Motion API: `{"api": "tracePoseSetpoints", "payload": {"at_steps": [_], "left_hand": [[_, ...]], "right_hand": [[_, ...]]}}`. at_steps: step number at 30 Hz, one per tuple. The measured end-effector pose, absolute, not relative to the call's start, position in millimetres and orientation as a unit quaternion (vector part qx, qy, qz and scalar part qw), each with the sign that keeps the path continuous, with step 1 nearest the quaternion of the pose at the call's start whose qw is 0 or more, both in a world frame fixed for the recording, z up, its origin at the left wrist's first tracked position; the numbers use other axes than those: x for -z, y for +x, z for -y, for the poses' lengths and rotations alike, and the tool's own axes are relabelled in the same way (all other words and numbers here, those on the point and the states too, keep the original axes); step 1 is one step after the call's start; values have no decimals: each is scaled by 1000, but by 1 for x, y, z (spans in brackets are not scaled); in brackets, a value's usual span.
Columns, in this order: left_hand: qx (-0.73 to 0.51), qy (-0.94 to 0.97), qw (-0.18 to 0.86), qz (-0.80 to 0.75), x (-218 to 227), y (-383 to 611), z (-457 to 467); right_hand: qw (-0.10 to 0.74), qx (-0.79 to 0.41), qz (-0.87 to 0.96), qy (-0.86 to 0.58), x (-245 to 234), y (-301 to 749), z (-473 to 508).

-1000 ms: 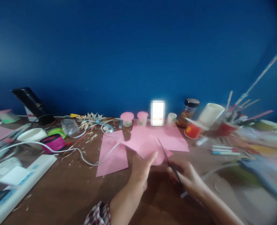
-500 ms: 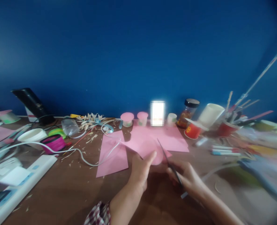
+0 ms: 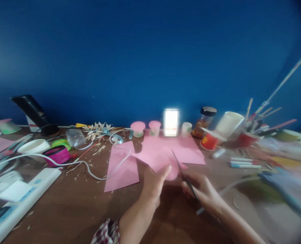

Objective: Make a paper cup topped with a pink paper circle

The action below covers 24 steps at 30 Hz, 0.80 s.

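Observation:
My left hand (image 3: 152, 184) pinches a small round piece of pink paper (image 3: 172, 172) between thumb and fingers, held just above the brown table (image 3: 71, 203). My right hand (image 3: 203, 193) is closed around a pair of scissors (image 3: 183, 174), whose dark blades point up and away, right beside the pink round piece. Behind both hands several larger pink paper sheets (image 3: 165, 150) lie flat on the table.
A white cable (image 3: 89, 169) loops across the left. A magenta tape roll (image 3: 57, 154), white bowl (image 3: 34, 146) and white power strip (image 3: 20, 200) lie left. Small pink-lidded cups (image 3: 138, 128), a jar (image 3: 203, 122), red cups (image 3: 209, 140), markers (image 3: 244, 162) and brushes crowd the back and right.
Almost nothing differs; both hands stay in place with only a slight shift of the scissors and paper.

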<state>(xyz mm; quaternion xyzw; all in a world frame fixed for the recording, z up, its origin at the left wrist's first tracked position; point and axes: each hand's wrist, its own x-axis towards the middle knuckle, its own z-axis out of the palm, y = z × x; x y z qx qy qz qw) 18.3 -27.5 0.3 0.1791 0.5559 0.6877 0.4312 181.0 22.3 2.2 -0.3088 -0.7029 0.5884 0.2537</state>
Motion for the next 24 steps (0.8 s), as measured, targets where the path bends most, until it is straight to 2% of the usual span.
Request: {"api": "tracePoseSetpoints", "payload": {"at_steps": [24], "left_hand": [[-699, 179, 432, -541, -16, 24, 30]], "right_hand": [[259, -584, 704, -310, -6, 180, -21]]}}
